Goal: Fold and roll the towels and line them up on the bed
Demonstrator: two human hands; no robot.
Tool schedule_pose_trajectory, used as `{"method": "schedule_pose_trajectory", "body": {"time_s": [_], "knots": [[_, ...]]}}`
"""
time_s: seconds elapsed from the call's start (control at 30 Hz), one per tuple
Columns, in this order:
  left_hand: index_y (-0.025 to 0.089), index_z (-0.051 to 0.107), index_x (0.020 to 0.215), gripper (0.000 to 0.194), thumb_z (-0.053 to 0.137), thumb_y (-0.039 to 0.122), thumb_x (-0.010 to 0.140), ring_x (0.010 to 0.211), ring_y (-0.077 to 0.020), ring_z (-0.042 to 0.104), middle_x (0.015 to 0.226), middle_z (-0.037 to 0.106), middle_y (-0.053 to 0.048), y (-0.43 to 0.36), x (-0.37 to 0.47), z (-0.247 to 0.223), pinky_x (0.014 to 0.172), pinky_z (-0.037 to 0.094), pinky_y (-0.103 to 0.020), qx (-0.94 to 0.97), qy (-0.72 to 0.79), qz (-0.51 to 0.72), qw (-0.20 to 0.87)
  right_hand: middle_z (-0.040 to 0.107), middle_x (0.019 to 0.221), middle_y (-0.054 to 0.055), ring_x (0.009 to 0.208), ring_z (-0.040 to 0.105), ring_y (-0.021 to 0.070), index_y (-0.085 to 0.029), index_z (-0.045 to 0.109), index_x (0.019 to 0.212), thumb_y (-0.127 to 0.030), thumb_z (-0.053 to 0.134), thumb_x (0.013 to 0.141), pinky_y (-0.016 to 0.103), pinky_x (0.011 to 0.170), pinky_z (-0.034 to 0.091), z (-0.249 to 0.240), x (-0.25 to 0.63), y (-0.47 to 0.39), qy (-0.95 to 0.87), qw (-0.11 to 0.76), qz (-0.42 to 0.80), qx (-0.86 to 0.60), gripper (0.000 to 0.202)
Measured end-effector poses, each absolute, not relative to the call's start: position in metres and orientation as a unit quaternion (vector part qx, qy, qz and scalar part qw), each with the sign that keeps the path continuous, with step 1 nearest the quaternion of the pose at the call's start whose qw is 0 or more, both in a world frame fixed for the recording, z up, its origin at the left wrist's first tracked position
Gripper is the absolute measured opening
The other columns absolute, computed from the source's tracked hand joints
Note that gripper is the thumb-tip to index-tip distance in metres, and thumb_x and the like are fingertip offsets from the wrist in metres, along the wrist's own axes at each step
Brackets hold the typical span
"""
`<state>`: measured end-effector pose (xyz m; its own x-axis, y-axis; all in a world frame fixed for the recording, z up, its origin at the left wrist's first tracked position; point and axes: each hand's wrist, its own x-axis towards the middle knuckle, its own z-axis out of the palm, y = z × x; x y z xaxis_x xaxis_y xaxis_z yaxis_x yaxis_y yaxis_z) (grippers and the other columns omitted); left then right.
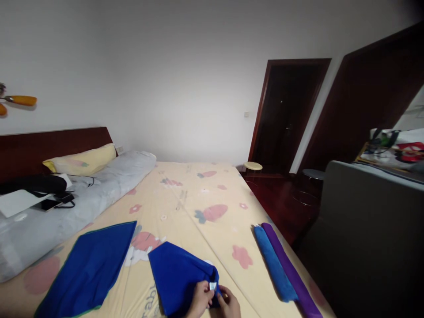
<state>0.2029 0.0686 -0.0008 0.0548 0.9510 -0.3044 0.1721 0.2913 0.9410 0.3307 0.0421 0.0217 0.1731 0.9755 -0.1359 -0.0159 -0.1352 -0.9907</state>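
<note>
A dark blue cloth (180, 274) lies folded on the bed in front of me, its right edge bunched up. My left hand (201, 297) pinches that edge beside a small white tag (212, 286). Close on the right, my right hand (228, 302) also has its fingers closed on the cloth's edge. Another blue cloth (89, 267) with a green border is spread flat to the left. Over on the right side of the bed lie a rolled blue cloth (275, 265) and a longer purple roll (291, 271), side by side.
The bed (185, 198) has a cream sheet with carrot prints. A grey quilt (109, 190), a yellow pillow (86, 160) and a phone (49, 204) are on the left. A dark panel (361, 229) rises beyond the right edge. Stools (252, 166) stand near the door.
</note>
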Motion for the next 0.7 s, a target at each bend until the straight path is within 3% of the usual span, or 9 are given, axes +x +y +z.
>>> {"method": "schedule_pose_trajectory", "body": {"time_s": [0.23, 0.43, 0.57, 0.7], "knots": [[0.02, 0.056, 0.067, 0.035, 0.077, 0.047, 0.058, 0.064, -0.014, 0.055, 0.062, 0.056, 0.006, 0.065, 0.2, -0.002, 0.053, 0.041, -0.024, 0.461, 0.578, 0.382, 0.554, 0.076, 0.077, 0.005, 0.082, 0.069, 0.0347, -0.027, 0.076, 0.073, -0.055, 0.069, 0.052, 0.044, 0.08, 0.05, 0.033, 0.328, 0.04, -0.466, 0.478, 0.508, -0.544, 0.036], [0.02, 0.052, 0.058, 0.031, 0.079, 0.035, 0.054, 0.051, -0.0111, 0.051, 0.05, 0.051, 0.007, 0.066, 0.198, 0.005, 0.049, 0.036, -0.023, 0.425, 0.556, 0.408, 0.587, 0.07, 0.06, 0.003, 0.071, 0.065, 0.0318, -0.026, 0.069, 0.056, -0.065, 0.062, 0.057, 0.042, 0.072, 0.051, 0.032, 0.33, 0.043, -0.462, 0.48, 0.494, -0.559, 0.04], [0.023, 0.045, 0.061, 0.038, 0.077, 0.043, 0.055, 0.05, -0.0139, 0.058, 0.051, 0.05, 0.007, 0.07, 0.185, 0.014, 0.047, 0.036, -0.022, 0.346, 0.547, 0.463, 0.606, 0.07, 0.066, 0.005, 0.075, 0.065, 0.0291, -0.023, 0.068, 0.062, -0.068, 0.058, 0.055, 0.038, 0.075, 0.051, 0.027, 0.345, 0.049, -0.418, 0.503, 0.468, -0.594, 0.047], [0.024, 0.045, 0.068, 0.04, 0.075, 0.048, 0.057, 0.064, -0.017, 0.066, 0.061, 0.058, 0.003, 0.075, 0.148, 0.028, 0.057, 0.046, -0.026, 0.257, 0.54, 0.539, 0.593, 0.067, 0.063, 0.006, 0.069, 0.063, 0.0253, -0.02, 0.062, 0.06, -0.073, 0.049, 0.056, 0.036, 0.069, 0.051, 0.022, 0.368, 0.054, -0.372, 0.508, 0.432, -0.646, 0.055]]}}
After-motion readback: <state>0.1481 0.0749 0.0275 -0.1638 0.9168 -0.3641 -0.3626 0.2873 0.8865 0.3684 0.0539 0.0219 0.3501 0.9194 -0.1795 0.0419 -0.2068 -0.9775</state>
